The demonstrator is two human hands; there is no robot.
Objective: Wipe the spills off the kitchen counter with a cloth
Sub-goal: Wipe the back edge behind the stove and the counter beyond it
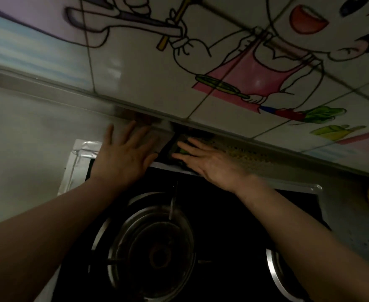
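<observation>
Green cloth (180, 149) is pressed flat under the right hand (212, 164), fingers extended together, on the narrow counter (26, 138) strip between hob (222, 214) edge and tiled wall (146, 73). The left hand (124, 158) lies just beside it, fingers spread flat. Open counter extends to the left; a burner (155, 247) lies beneath the forearms.

Two bare forearms are showing, no sleeves reaching the wrists. The left hand (122, 159) and the right hand (209, 163) are wearing no gloves, rings, watch or bands that can be seen.
</observation>
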